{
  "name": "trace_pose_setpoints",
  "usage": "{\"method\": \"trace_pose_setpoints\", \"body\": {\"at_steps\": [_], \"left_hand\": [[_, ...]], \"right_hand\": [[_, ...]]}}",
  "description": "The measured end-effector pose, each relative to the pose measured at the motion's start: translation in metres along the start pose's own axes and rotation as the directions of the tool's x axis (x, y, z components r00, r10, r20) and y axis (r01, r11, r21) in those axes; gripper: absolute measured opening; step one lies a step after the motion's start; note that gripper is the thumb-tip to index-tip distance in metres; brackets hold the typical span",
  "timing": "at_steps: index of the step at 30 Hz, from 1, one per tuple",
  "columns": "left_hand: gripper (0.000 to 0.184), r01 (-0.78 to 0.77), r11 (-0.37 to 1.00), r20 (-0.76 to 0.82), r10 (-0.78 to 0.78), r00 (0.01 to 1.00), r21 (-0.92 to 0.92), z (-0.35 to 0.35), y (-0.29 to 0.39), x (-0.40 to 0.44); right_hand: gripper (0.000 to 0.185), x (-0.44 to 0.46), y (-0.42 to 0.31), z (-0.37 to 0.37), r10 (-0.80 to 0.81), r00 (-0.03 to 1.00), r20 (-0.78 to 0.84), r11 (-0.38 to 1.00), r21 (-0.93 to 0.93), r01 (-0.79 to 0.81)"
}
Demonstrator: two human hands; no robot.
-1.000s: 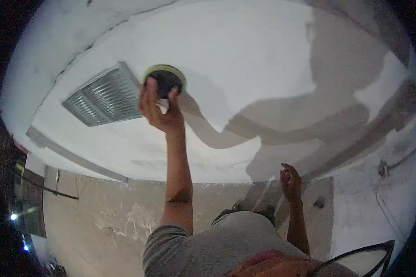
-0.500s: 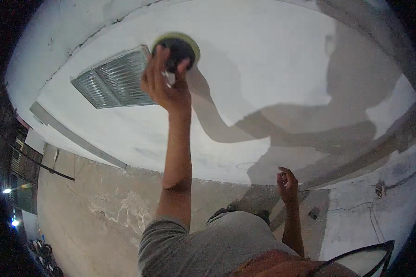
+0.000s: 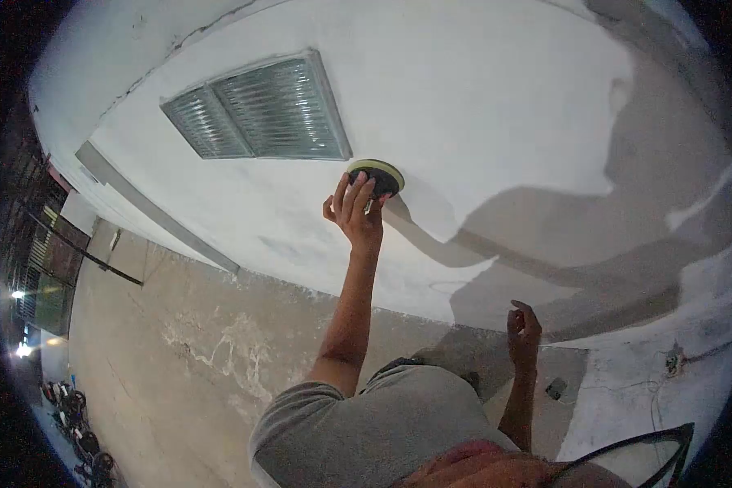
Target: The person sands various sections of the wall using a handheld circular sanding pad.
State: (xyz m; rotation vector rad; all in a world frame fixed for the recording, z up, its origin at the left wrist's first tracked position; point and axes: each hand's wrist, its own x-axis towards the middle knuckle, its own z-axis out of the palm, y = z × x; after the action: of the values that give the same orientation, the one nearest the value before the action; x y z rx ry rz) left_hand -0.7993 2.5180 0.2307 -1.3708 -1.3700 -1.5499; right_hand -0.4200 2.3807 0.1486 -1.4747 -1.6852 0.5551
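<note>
My left hand [image 3: 358,213] reaches up the white wall [image 3: 496,122], fingers closed around the back of a round sanding pad [image 3: 374,175]. This pad is black with a yellow-green rim, and its face lies against the wall just below the lower right corner of the ribbed glass window [image 3: 281,106]. Lower and to the right, my right hand [image 3: 525,327] hangs near the foot of the wall. Its fingers are loosely bent and apart, with nothing visible in them.
A concrete floor [image 3: 163,358] with pale stains runs along the wall. A small dark object [image 3: 555,389] lies on the floor at right, near a thin cable. An electrical box [image 3: 673,362] with wires sits on the right wall. Motorcycles [image 3: 81,439] stand at lower left.
My left hand has brought the sanding pad down the wall, from beside the window's upper right to below its lower right corner. The view has shifted slightly; my right hand stays low.
</note>
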Motion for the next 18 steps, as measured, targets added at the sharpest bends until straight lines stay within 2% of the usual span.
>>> {"method": "trace_pose_setpoints", "body": {"at_steps": [3,7,9,11,12,13,14,16,18], "left_hand": [[0.039,0.046,0.998,-0.046,-0.045,0.998,0.035,-0.004,-0.009,0.0],[0.046,0.289,0.956,-0.162,-0.278,0.947,0.054,-0.011,-0.027,0.01],[0.047,0.38,0.924,-0.19,-0.38,0.905,-0.038,-0.013,-0.026,0.012],[0.046,0.322,0.881,-0.246,-0.416,0.875,-0.347,0.002,-0.018,0.002],[0.046,0.234,0.943,-0.202,-0.284,0.937,-0.238,0.001,-0.014,-0.004],[0.047,0.248,0.966,-0.142,-0.257,0.956,-0.08,0.003,-0.007,-0.014],[0.047,0.233,0.972,-0.113,-0.236,0.965,-0.042,0.0,0.005,-0.01],[0.045,0.233,0.972,-0.037,-0.232,0.972,0.04,-0.01,0.012,-0.004],[0.045,0.273,0.962,-0.088,-0.271,0.959,0.009,-0.009,-0.007,-0.005]], "right_hand": [[0.024,-0.001,-0.008,0.001,0.035,0.999,0.011,0.998,0.054,-0.036],[0.025,-0.006,-0.015,0.0,0.03,0.999,0.045,0.999,0.02,-0.031],[0.025,-0.008,-0.016,0.0,0.049,0.996,0.073,0.999,-0.01,-0.048],[0.025,-0.009,-0.02,0.002,0.103,0.992,0.075,0.995,0.002,-0.104],[0.025,-0.007,-0.019,0.004,0.095,0.992,0.084,0.995,-0.001,-0.096],[0.024,-0.006,-0.016,0.006,0.054,0.995,0.085,0.998,-0.024,-0.052],[0.024,-0.005,-0.017,0.008,0.014,0.996,0.088,0.999,-0.048,-0.01],[0.023,-0.002,-0.024,0.011,0.029,0.992,0.123,0.999,-0.036,-0.025],[0.023,0.003,-0.028,0.014,0.048,0.987,0.155,0.999,-0.03,-0.044]]}}
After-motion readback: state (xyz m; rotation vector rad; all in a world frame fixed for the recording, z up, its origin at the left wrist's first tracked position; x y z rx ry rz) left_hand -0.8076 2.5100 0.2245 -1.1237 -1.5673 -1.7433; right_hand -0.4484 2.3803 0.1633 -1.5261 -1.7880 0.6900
